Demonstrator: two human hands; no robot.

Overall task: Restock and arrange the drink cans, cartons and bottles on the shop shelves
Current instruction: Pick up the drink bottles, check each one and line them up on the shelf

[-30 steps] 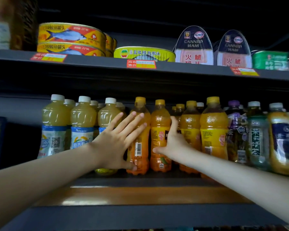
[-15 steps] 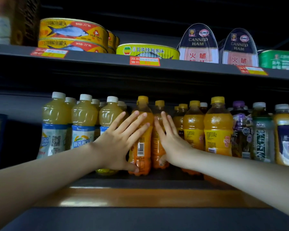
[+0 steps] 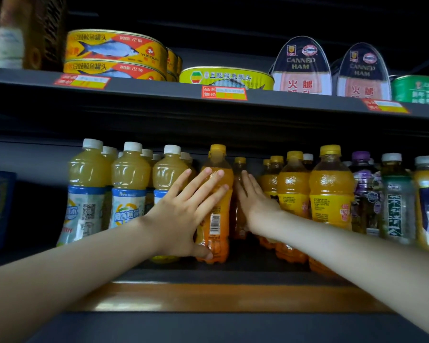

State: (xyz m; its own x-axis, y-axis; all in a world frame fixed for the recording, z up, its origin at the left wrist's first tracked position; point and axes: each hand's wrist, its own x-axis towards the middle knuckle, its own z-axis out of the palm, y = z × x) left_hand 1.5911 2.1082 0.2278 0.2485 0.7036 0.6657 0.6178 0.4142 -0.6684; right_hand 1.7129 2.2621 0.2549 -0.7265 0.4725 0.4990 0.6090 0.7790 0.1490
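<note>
Orange bottle [image 3: 217, 219] upright at the front of the middle shelf [image 3: 208, 276]; left hand [image 3: 181, 219] flat against it, fingers straight. Right hand [image 3: 255, 204], likewise unclenched, touches a second orange bottle [image 3: 240, 164] set further back. Pale juice bottles [image 3: 130, 174] alongside stand ranked; this lane's alignment appears unfinished.

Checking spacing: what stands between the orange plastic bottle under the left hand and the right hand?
Another yellow-capped orange plastic bottle, set further back beside the right hand; head view.
</note>
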